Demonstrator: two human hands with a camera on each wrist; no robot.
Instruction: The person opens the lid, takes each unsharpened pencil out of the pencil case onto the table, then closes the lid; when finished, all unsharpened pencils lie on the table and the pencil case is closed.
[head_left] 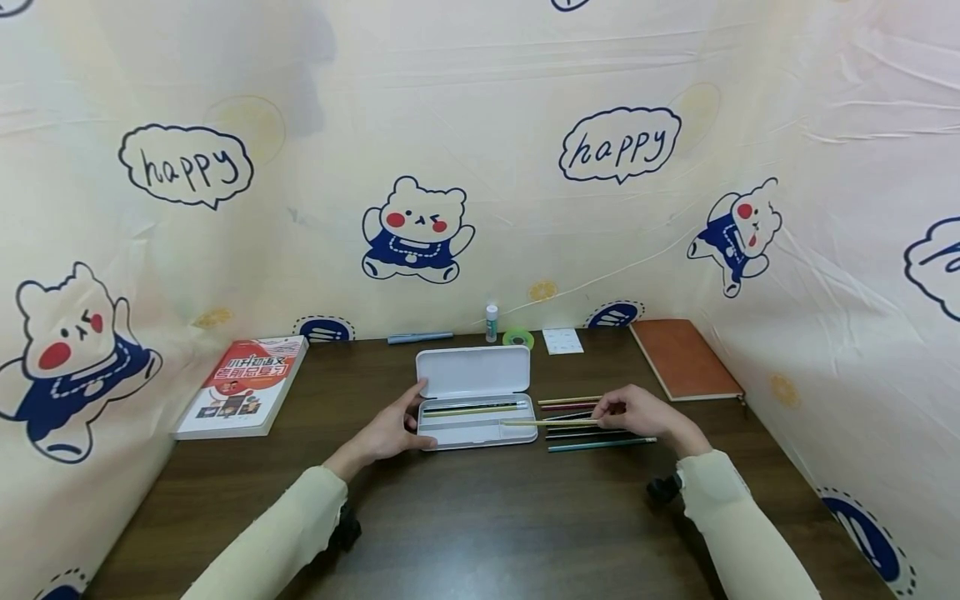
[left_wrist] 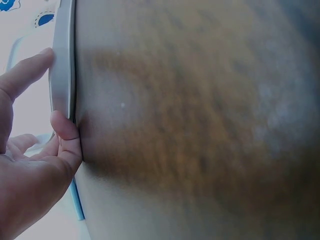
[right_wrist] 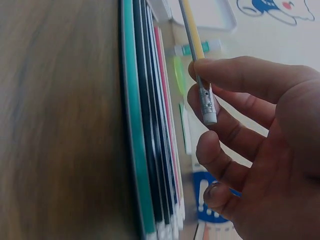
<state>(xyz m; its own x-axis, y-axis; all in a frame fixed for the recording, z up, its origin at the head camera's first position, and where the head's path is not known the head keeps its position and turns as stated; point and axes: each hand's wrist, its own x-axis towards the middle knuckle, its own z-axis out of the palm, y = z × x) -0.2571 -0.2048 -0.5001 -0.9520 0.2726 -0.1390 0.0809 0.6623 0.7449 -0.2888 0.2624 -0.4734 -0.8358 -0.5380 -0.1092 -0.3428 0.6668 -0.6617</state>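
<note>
A white pencil case (head_left: 459, 437) lies with its lid (head_left: 472, 372) raised. Several pencils (head_left: 468, 410) rest along the back of its tray. My left hand (head_left: 392, 427) grips the case at its left end, thumb near the front corner and index finger reaching toward the lid. My right hand (head_left: 637, 413) pinches a yellow pencil (right_wrist: 192, 30) near its white eraser (right_wrist: 210, 118). The pencil's far end overlaps the tray's right side in the head view. Below the right hand, several pencils lie side by side on the table, a teal pencil (head_left: 600, 446) nearest me.
A book (head_left: 243, 383) lies at the left and a brown notebook (head_left: 686, 358) at the right. Behind the case are a blue pen (head_left: 420, 338), a glue stick (head_left: 491, 323), green tape (head_left: 518, 337) and a white card (head_left: 562, 341). A printed cloth hangs behind the table.
</note>
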